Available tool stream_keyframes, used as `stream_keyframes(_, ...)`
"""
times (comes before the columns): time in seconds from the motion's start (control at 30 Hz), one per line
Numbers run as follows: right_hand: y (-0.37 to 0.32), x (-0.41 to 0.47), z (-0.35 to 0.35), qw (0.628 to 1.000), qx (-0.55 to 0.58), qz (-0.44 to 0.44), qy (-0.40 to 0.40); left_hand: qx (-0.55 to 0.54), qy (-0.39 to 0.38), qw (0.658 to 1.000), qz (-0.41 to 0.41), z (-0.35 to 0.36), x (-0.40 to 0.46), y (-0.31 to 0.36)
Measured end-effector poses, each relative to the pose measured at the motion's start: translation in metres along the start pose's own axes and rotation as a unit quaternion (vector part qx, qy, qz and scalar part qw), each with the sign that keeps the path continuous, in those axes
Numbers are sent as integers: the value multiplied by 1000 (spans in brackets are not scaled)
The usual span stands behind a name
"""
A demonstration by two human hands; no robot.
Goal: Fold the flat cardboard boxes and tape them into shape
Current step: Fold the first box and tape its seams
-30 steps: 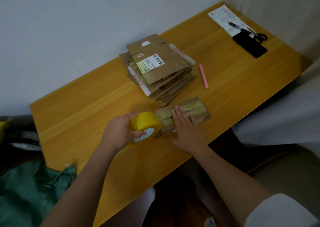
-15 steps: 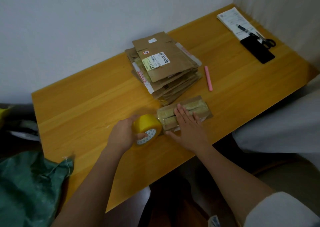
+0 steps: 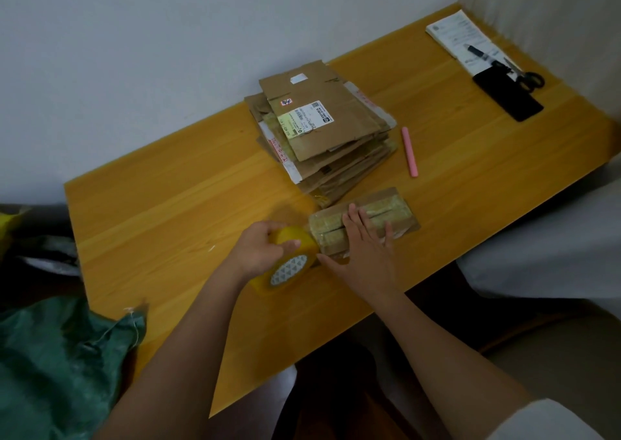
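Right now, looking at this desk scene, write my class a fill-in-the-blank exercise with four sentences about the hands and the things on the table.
1. The left hand grips a roll of ____ tape.
2. The right hand presses flat on the small ____ box.
3. The pink pen lies to the ____ of the stack of flat boxes.
4. The scissors lie at the far right of the table, beside a black ____.

Missing words: yellow; cardboard; right; phone

Head-worn view, downward over table point(image 3: 161, 211)
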State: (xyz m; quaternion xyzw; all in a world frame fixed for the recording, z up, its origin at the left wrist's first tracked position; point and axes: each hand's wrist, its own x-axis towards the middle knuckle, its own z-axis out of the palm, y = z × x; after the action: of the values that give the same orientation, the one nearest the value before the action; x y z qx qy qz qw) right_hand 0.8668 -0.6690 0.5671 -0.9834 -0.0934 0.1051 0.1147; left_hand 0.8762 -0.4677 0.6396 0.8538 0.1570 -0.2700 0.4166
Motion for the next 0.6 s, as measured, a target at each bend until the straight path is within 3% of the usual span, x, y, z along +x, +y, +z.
stream_keyframes(0.13,11,-1,-7,1000,-1,-12,-9,32,-37,999,13,-2,0,-2)
stream_keyframes(0.23,21,3,-15,999,-20,-13,-21,117,-4,993,-1,0,-1,-4)
stream_keyframes(0.37,24,5,-15,999,-25,-14,-24,119,11,993,4,5,-2,-9)
stream_keyframes(0.6,8,6,-17,998,50,23,-15,167,-16,986,19,4,15,-2)
